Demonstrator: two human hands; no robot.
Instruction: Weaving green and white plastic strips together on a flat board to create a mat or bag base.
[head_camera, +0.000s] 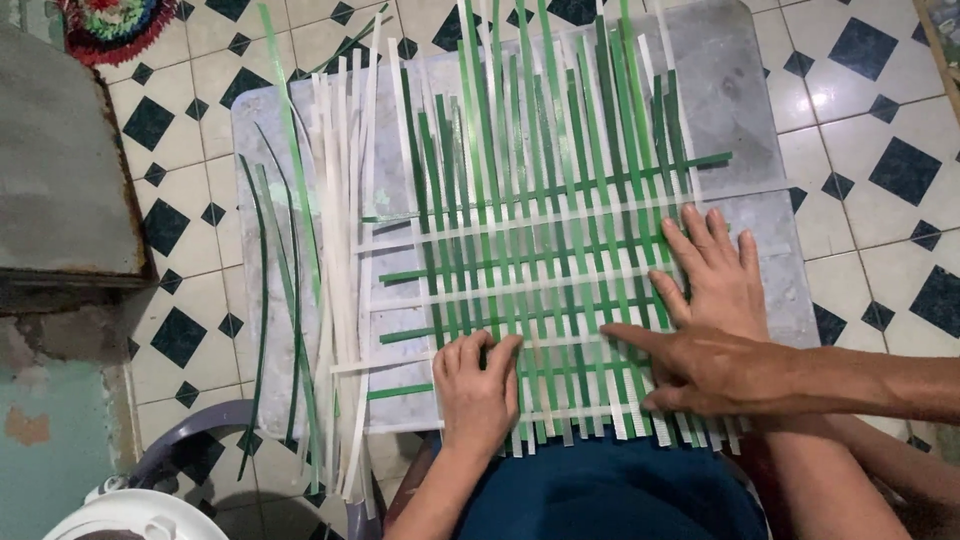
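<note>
A half-woven mat (540, 270) of green and white plastic strips lies flat on a grey board (730, 110). My left hand (478, 388) rests at the mat's near edge, fingers curled down onto the strips; whether they pinch one is hidden. My right hand (715, 275) lies flat on the mat's right side, fingers spread and holding nothing. Another person's hand (700, 368) reaches in from the right, just below my right hand, its index finger pointing left along a white cross strip.
Loose white and green strips (330, 300) lie in a bundle on the board's left part. A grey block (60, 170) stands at left on the checkered tile floor (880, 130). A white fan housing (130, 515) shows at bottom left. Blue cloth (610, 495) covers my lap.
</note>
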